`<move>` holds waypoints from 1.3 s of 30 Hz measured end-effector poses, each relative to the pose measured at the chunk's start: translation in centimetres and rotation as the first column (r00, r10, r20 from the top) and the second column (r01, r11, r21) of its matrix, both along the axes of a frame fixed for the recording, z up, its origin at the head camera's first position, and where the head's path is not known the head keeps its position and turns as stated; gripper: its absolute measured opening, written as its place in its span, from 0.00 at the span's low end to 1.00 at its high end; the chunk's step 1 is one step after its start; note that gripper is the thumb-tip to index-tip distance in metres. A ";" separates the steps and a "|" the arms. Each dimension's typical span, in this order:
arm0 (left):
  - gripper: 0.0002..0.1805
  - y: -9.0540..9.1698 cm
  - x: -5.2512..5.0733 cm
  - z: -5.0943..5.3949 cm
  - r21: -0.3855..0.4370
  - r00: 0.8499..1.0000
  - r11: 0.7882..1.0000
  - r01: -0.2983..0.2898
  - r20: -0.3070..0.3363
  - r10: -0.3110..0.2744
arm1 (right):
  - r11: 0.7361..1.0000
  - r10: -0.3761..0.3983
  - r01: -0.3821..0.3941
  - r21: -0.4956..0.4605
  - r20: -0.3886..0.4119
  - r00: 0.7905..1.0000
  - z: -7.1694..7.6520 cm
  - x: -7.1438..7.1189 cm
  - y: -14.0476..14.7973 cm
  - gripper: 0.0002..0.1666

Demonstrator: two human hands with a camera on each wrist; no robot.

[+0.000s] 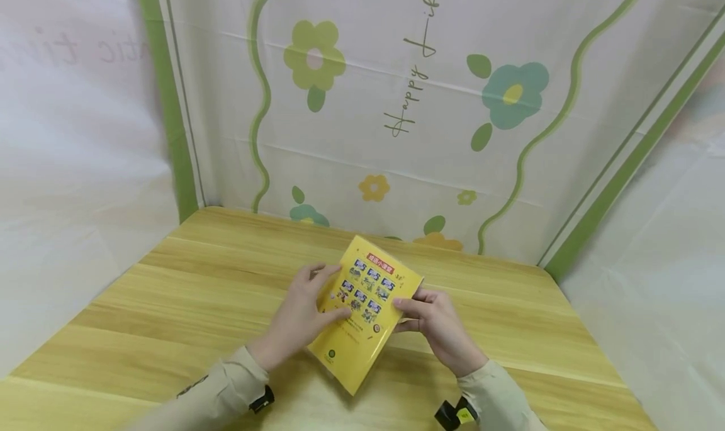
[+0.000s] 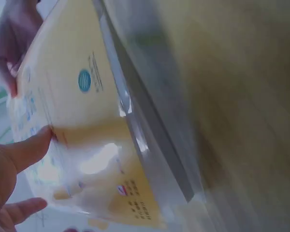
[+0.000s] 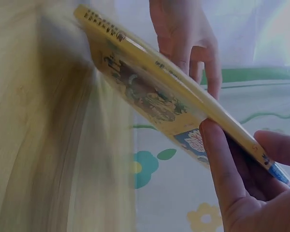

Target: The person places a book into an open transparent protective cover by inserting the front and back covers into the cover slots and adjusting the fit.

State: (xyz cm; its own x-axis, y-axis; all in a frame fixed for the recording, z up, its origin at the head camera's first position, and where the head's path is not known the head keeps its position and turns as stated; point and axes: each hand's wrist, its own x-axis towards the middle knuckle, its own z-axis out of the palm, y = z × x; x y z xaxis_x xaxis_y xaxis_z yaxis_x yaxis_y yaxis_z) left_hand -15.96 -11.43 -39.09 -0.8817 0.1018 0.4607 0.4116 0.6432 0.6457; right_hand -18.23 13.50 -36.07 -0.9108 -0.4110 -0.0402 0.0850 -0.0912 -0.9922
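Observation:
A yellow book point(image 1: 351, 349) in a shiny clear cover is held tilted above the table, its printed back facing up. Small blue-topped pictures and a red title strip show on it. My right hand point(image 1: 438, 327) pinches the right edge, thumb on top and fingers underneath. At the left edge is my left hand point(image 1: 297, 311), its thumb lying on the printed face and its fingertips at the rim. From the right wrist view, the book's spine point(image 3: 183, 89) and illustrated underside appear. The left wrist view shows the grey page edge point(image 2: 157, 123).
A wood-grain table point(image 1: 187, 299) lies below the hands. Behind it hangs a white cloth point(image 1: 351, 116) with flowers and green wavy lines. More pale cloth point(image 1: 79, 185) encloses the left side, and likewise the right. Dark straps sit at both sleeves point(image 1: 498, 393).

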 end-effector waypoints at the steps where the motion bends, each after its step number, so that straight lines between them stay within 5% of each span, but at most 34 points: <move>1: 0.42 0.1 0.2 0.0 -0.029 0.999 1.000 -0.002 -0.048 0.001 | 1.000 -0.008 0.008 -0.006 -0.003 1.000 0.0 0.0 -0.1 0.24; 7: 0.34 0.9 1.2 0.2 -0.164 0.971 0.985 -0.056 -0.240 0.015 | 0.998 -0.047 0.046 -0.052 -0.012 0.999 0.1 0.3 -1.1 0.23; 11: 0.27 1.4 1.7 0.0 -0.222 0.957 0.973 -0.059 -0.291 -0.009 | 0.993 -0.090 0.089 -0.082 -0.017 0.996 -0.2 0.4 -1.9 0.21; 19: 0.17 2.1 1.7 -0.5 -0.251 0.962 0.968 0.000 -0.266 -0.069 | 0.978 -0.175 0.173 -0.120 -0.009 0.985 -0.4 0.5 -2.9 0.21; 29: 0.38 2.3 1.9 -0.8 -0.315 0.969 0.947 0.062 -0.207 -0.132 | 0.972 -0.198 0.199 -0.129 0.021 0.980 -0.4 0.5 -3.1 0.23; 39: 0.36 2.3 2.1 -0.8 -0.399 0.971 0.916 0.046 -0.199 -0.135 | 0.967 -0.193 0.200 -0.160 0.057 0.980 -0.8 0.5 -3.3 0.23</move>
State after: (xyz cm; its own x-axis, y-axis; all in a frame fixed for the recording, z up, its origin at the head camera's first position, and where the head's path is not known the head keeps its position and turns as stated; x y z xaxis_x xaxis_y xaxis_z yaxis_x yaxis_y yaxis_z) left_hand -13.90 -9.12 -39.93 -0.7426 0.3868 0.5468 0.5813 0.7777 0.2394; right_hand -17.77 10.16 -36.83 -0.9733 -0.2282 -0.0256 0.0888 -0.2712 -0.9584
